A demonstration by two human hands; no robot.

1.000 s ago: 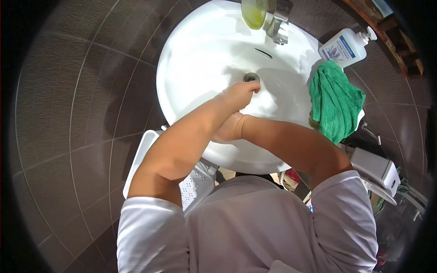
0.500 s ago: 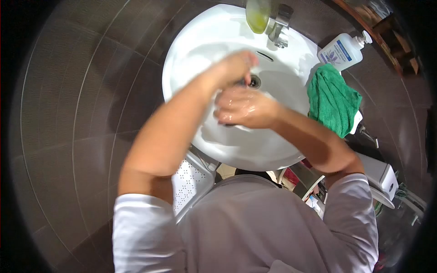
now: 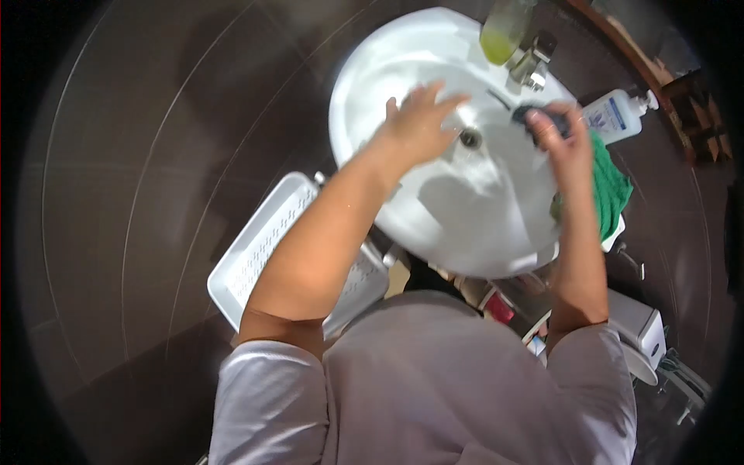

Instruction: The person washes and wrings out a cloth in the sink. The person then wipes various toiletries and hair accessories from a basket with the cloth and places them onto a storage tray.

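Observation:
Over the left side of the white sink [image 3: 353, 85], my left hand [image 3: 422, 124] is open, its fingers spread and nothing in them. My right hand [image 3: 564, 143] is closed round a small dark object [image 3: 530, 116] above the sink's right side. Motion blurs that object, and its kind cannot be made out. Between the hands lies the round drain [image 3: 470, 138]. A metal faucet [image 3: 533, 66] stands at the sink's back rim, up from my right hand.
A cup-like container with yellow-green liquid [image 3: 500, 46] stands left of the faucet. To the right are a hand soap pump bottle [image 3: 612, 116] and a green cloth [image 3: 611, 186]. A white perforated basket [image 3: 256, 252] sits at lower left, beneath my left forearm.
My hands were close together over the sink and have come apart. The right one moved right with the dark object; the left one spread its fingers. The view has shifted left.

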